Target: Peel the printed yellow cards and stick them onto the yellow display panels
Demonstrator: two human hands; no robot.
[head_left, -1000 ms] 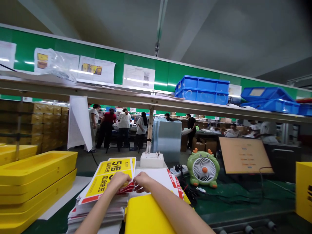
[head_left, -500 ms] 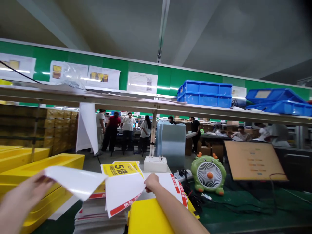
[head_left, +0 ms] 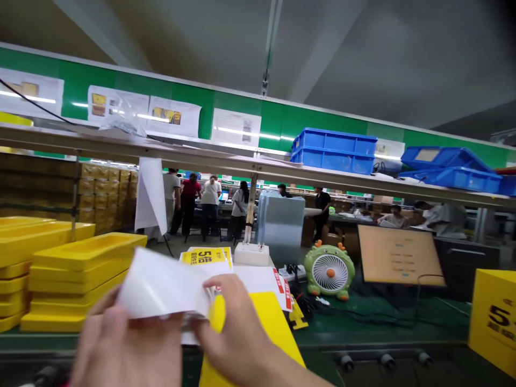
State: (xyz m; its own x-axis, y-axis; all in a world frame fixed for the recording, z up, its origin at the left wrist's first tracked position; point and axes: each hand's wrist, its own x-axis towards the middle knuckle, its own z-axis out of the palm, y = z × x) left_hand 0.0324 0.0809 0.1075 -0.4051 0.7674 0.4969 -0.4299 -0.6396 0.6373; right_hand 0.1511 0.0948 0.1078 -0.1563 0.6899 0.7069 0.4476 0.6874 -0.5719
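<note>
My left hand (head_left: 129,344) is closed on a glossy white sheet (head_left: 161,287), which curls up over the fingers. Thumb and fingers of my right hand (head_left: 237,328) pinch the right edge of that sheet. Both hands are close together, and the left is blurred. Directly behind and below the right hand lies a plain yellow box (head_left: 262,322); whether the hand touches it I cannot tell. Beyond are white sheets with red printed bands (head_left: 264,279) and a yellow printed sheet (head_left: 205,256).
Stacked yellow trays (head_left: 80,274) stand at left. A green fan (head_left: 330,271), cables and a tilted brown board (head_left: 399,255) are behind to the right. A printed yellow box (head_left: 494,322) sits far right. Overhead, a shelf (head_left: 201,153) carries blue bins (head_left: 334,150). Several people stand beyond.
My left hand has swung right with the white sheet, from the yellow trays to my right hand. My right hand has left the printed sheets, coming nearer, and now grips the white sheet's edge.
</note>
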